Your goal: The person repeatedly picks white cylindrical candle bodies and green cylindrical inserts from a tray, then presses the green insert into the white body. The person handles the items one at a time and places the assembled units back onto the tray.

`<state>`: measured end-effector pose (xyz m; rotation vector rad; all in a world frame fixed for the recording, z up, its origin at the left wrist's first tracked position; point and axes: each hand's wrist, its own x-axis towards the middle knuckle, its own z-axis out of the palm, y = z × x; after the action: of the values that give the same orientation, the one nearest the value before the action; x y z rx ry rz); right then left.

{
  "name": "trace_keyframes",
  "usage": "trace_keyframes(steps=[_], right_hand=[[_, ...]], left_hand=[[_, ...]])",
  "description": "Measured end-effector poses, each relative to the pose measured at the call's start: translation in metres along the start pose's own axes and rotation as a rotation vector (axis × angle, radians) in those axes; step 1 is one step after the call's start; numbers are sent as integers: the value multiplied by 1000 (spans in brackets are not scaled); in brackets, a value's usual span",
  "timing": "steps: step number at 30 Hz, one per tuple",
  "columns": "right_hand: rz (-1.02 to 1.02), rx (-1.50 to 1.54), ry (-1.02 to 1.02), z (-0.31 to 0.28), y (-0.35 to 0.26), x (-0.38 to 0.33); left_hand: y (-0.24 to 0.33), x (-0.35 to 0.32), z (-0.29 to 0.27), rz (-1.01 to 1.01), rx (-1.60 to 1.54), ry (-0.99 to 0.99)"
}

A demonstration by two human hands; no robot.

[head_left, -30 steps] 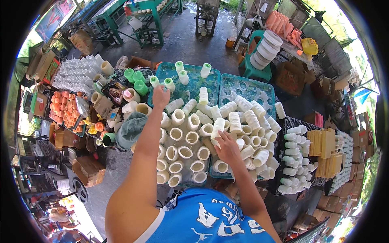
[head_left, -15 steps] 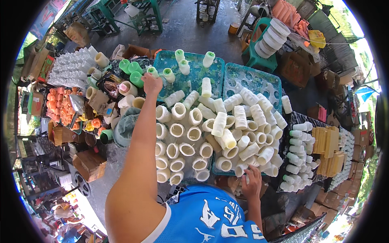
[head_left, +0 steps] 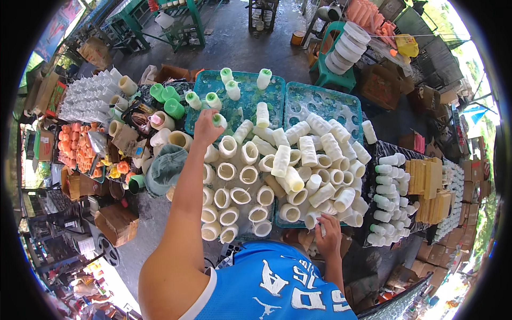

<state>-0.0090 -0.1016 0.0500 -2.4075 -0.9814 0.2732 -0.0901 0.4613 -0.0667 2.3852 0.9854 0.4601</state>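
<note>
My left hand (head_left: 206, 128) reaches over the left part of the table, its fingers closed round a white, candle-like cylinder with a green end (head_left: 219, 121). Beyond it, several similar green-topped cylinders (head_left: 232, 90) stand on a teal tray (head_left: 277, 98). Below that hand, hollow white tubes (head_left: 226, 171) stand in rows, some with a thread across the mouth. At the near edge of a heap of ribbed white cylinders (head_left: 308, 151), my right hand (head_left: 329, 234) has its fingers curled; a pale bit shows between them, mostly hidden.
A second teal tray (head_left: 349, 109) lies behind the heap. Green cylinders (head_left: 174, 108) and a grey-green cap (head_left: 166, 170) sit to the left. On the right, a side table bears more white cylinders (head_left: 385, 189) and yellow blocks (head_left: 424, 176). A green chair (head_left: 341, 80) stands behind.
My left hand has moved right and nearer, from beside the standing green-topped cylinders, and has taken hold of the cylinder that lay there. My right hand has curled in and drawn slightly nearer.
</note>
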Motion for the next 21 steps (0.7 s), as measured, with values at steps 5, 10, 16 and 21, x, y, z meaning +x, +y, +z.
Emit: trace_keyframes(steps=[5,10,16,21], right_hand=[[-52,17,-2,3,5,-1],[-68,24,12,0,1,-1],[-18,41,17,0,7,-13],[28,56,17,3,13,-26]], left_hand=[[22,-10,-27,144,-143,136],[23,-11,-31,126,-86,96],[18,-11,-26,30,-69,25],[20,-9,-26,15,-101,10]])
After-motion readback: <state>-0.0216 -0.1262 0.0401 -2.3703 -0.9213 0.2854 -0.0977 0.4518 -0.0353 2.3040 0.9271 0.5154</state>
